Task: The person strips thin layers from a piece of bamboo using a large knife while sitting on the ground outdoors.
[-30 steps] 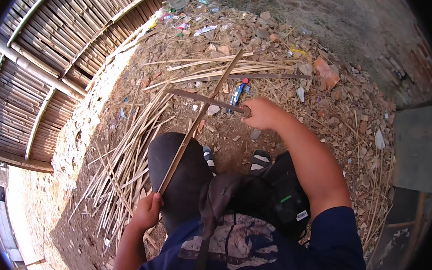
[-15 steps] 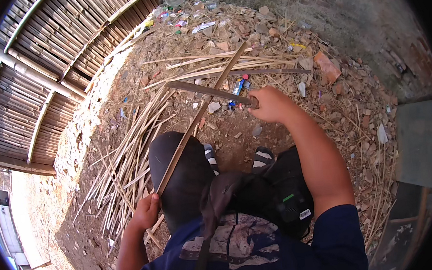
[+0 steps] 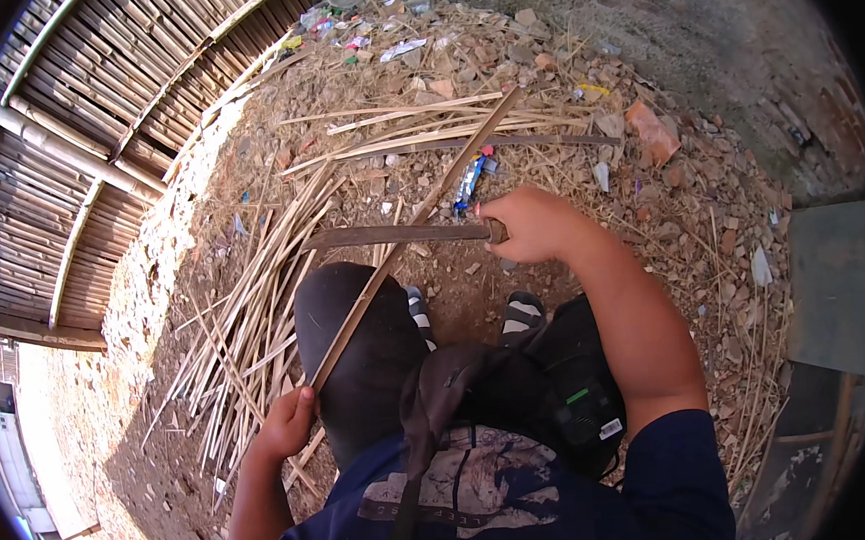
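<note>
My left hand (image 3: 289,421) is closed around the lower end of a long bamboo strip (image 3: 363,303). The strip slants up to the right across my knee, its far end over the rubble. In my right hand (image 3: 530,225) is the handle of a machete (image 3: 400,234) with a long, dark blade. The blade points left and crosses the strip just beyond my knee; whether its edge bites into the strip I cannot tell. To the left of my knee lies a heap of thin split bamboo strips (image 3: 256,332).
More bamboo strips (image 3: 443,129) lie across the ground ahead, near a blue wrapper (image 3: 469,182). A bamboo slat panel (image 3: 128,81) stands at the upper left, a brick wall (image 3: 719,59) at the upper right. Broken bricks (image 3: 652,132) and litter cover the ground.
My right hand has lowered slightly and come left, bringing the machete blade down along the strip, nearer my knee and almost level. My left hand keeps its hold on the strip.
</note>
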{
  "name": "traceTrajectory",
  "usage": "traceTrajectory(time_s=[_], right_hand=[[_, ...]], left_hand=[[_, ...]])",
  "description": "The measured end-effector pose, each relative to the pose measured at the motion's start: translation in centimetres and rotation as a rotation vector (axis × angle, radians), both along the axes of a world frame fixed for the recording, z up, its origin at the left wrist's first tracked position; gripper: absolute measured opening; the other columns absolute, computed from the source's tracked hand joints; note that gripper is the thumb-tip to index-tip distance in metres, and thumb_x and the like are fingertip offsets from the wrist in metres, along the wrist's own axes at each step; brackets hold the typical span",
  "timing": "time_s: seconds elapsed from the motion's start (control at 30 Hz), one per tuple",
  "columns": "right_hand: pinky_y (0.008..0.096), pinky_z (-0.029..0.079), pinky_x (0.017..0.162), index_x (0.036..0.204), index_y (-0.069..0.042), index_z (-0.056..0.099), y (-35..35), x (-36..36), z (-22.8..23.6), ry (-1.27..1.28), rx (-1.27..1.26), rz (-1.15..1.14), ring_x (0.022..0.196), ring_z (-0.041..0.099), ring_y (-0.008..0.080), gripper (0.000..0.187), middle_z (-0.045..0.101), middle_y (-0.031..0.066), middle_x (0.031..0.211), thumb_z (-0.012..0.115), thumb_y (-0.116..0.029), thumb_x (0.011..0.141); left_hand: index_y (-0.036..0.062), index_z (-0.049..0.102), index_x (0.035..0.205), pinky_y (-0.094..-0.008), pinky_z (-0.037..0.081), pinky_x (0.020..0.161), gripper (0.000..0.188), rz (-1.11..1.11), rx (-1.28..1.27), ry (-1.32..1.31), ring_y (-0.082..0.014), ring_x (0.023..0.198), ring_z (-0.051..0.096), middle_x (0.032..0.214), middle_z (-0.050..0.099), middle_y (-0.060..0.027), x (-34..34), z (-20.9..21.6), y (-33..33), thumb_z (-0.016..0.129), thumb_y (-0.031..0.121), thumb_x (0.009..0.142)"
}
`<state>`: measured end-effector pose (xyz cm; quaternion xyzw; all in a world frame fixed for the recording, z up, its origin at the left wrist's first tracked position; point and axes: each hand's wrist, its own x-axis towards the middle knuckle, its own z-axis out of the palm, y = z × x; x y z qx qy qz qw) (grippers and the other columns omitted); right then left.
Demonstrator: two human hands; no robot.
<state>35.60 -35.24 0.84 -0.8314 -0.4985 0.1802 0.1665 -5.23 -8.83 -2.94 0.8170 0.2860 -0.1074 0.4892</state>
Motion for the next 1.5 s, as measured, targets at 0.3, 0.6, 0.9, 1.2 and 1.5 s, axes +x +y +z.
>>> traceTrajectory(time_s=[0.3,0.6,0.9,1.2,1.5], right_hand=[[0.0463,0.053,0.074,0.107,-0.009,0.071,-0.5,2.6,-2.3,0.026,0.061,-0.134,0.082,0.068,0.0387,0.034,0.069,0.019,0.081,0.076,-0.025,0.078],[0.0459,0.053,0.074,0.113,-0.005,0.07,0.8,-0.2,-0.6,-0.034,-0.033,-0.042,0.082,0.07,0.0366,0.043,0.07,0.0193,0.083,0.077,-0.028,0.077],[0.0473,0.053,0.076,0.103,-0.007,0.069,-0.7,0.4,-0.3,-0.003,0.022,-0.119,0.084,0.068,0.0375,0.033,0.07,0.0179,0.086,0.075,-0.028,0.078],[0.0441,0.054,0.079,0.104,-0.002,0.069,-3.2,5.9,-4.4,0.153,0.176,-0.401,0.088,0.069,0.0374,0.04,0.07,0.0205,0.089,0.075,-0.028,0.074],[0.047,0.053,0.076,0.094,-0.009,0.069,-0.7,0.3,-0.6,-0.043,0.013,-0.046,0.084,0.068,0.0368,0.025,0.069,0.0168,0.082,0.073,-0.026,0.075]], left_hand=[[0.0003,0.059,0.081,-0.0413,0.048,0.065,0.051,-0.061,0.289,-0.061,-0.0304,0.065,0.061,0.067,0.06,-0.0155,0.8,0.6,-1.0,0.039,0.038,0.109],[-0.0011,0.058,0.083,-0.0473,0.047,0.066,0.048,-0.099,0.466,-0.034,-0.0421,0.069,0.061,0.07,0.061,-0.0217,0.7,1.0,-1.2,0.042,0.037,0.107],[-0.002,0.058,0.084,-0.0481,0.048,0.066,0.05,-0.067,0.376,-0.018,-0.0435,0.069,0.061,0.069,0.06,-0.0228,1.3,1.6,-1.4,0.041,0.038,0.107],[-0.0004,0.055,0.079,-0.0421,0.045,0.061,0.055,-0.067,0.402,-0.062,-0.0281,0.061,0.056,0.064,0.056,-0.0135,0.8,0.2,-0.6,0.037,0.043,0.108],[-0.0014,0.057,0.081,-0.0441,0.047,0.065,0.05,-0.043,0.316,-0.007,-0.0353,0.066,0.06,0.069,0.059,-0.0193,0.9,1.2,-0.8,0.041,0.038,0.108]])
